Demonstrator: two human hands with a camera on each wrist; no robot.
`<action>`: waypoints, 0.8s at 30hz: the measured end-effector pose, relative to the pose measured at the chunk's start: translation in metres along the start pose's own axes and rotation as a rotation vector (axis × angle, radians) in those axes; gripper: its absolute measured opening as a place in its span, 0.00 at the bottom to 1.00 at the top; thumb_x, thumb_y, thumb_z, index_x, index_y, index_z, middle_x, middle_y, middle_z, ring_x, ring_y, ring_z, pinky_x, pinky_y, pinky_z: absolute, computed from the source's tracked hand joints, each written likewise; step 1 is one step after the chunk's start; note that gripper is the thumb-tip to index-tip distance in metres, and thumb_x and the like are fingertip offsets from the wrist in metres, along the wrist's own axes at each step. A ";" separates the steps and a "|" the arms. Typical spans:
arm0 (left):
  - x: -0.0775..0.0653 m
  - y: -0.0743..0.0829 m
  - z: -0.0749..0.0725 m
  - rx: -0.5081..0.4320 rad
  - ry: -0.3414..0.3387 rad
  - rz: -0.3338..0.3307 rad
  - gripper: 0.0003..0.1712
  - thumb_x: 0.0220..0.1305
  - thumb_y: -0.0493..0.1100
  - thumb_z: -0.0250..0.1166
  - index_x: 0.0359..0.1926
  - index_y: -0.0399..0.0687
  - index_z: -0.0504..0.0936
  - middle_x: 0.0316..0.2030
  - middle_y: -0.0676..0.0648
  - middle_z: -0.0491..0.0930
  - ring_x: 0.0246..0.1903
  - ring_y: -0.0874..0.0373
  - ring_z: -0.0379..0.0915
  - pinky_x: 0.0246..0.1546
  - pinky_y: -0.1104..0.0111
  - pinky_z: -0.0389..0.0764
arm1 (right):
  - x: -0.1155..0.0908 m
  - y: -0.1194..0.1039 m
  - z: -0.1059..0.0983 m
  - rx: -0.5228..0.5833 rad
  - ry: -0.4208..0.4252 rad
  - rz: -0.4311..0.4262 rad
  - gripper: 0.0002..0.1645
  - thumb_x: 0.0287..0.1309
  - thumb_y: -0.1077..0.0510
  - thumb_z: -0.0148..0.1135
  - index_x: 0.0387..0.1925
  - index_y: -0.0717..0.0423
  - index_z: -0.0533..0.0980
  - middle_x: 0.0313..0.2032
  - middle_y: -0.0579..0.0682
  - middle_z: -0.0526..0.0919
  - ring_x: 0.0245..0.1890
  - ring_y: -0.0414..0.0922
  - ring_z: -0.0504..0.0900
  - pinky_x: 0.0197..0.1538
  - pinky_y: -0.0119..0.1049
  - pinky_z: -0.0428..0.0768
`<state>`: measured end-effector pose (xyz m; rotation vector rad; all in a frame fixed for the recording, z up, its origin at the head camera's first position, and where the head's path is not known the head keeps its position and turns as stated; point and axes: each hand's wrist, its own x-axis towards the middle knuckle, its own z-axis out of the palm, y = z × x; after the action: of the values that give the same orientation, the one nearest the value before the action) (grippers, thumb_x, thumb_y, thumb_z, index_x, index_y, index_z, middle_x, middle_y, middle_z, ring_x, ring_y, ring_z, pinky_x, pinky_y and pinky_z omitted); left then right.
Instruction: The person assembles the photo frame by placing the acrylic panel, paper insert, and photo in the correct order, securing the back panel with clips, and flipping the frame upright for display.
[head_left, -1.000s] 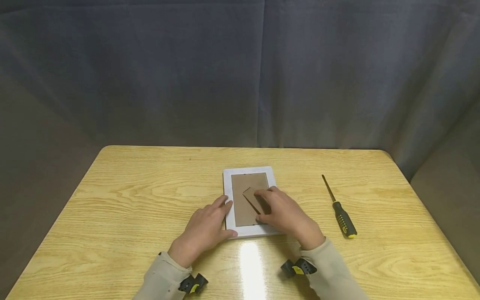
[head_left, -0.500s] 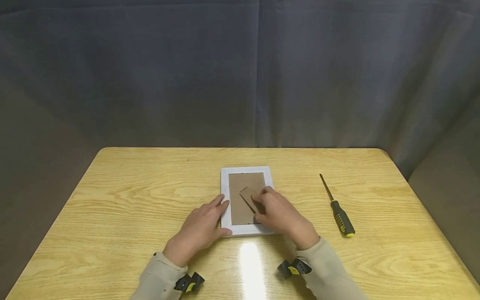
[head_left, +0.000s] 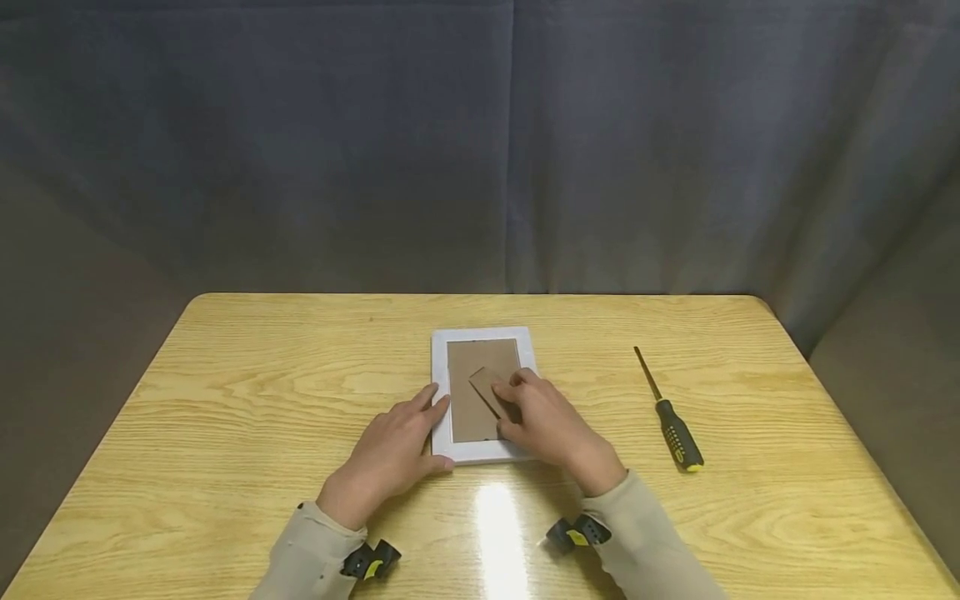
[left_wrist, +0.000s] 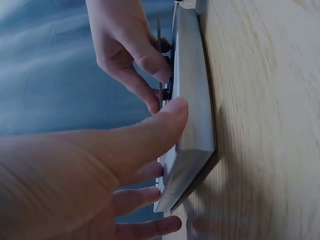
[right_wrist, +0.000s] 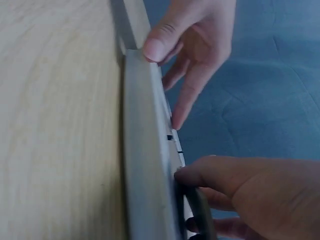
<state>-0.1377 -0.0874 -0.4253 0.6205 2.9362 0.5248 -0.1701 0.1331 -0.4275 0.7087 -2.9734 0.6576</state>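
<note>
The right hand (head_left: 551, 423) pinches the brown stand (head_left: 486, 382); under this grip lies the white frame (head_left: 441, 360). Left of the grip, the left hand (head_left: 392, 446), fingers extended, rests on this frame. A sideways pull could perhaps make it slide.

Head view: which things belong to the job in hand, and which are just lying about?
Belonging to the job:
white frame, touched by the left hand
brown backing, set inside the frame
brown flap, pinched by the right hand

Apparently just lying about:
screwdriver, on the table, touched by neither hand
</note>
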 end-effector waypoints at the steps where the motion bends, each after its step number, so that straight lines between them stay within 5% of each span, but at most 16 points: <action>1: 0.000 -0.001 0.000 -0.001 0.002 -0.002 0.48 0.47 0.59 0.69 0.67 0.43 0.67 0.70 0.39 0.57 0.61 0.40 0.63 0.55 0.47 0.68 | 0.001 0.000 0.001 -0.002 0.008 -0.004 0.32 0.49 0.55 0.65 0.57 0.61 0.75 0.47 0.57 0.76 0.40 0.49 0.75 0.46 0.43 0.76; 8: 0.000 -0.005 0.000 0.019 0.041 -0.002 0.42 0.51 0.54 0.68 0.65 0.44 0.70 0.69 0.38 0.59 0.59 0.40 0.66 0.53 0.48 0.70 | 0.005 0.000 0.007 0.028 0.061 -0.004 0.34 0.49 0.50 0.67 0.58 0.59 0.74 0.49 0.55 0.78 0.45 0.49 0.76 0.49 0.42 0.75; 24: 0.000 -0.006 0.000 0.004 0.067 -0.017 0.41 0.50 0.53 0.69 0.64 0.43 0.71 0.68 0.39 0.61 0.56 0.41 0.70 0.49 0.48 0.72 | 0.001 -0.004 0.005 -0.040 0.005 -0.040 0.30 0.54 0.52 0.61 0.60 0.56 0.74 0.59 0.61 0.73 0.47 0.54 0.71 0.51 0.47 0.70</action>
<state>-0.1403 -0.0928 -0.4271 0.5889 3.0028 0.5479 -0.1689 0.1277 -0.4304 0.7599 -2.9505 0.5957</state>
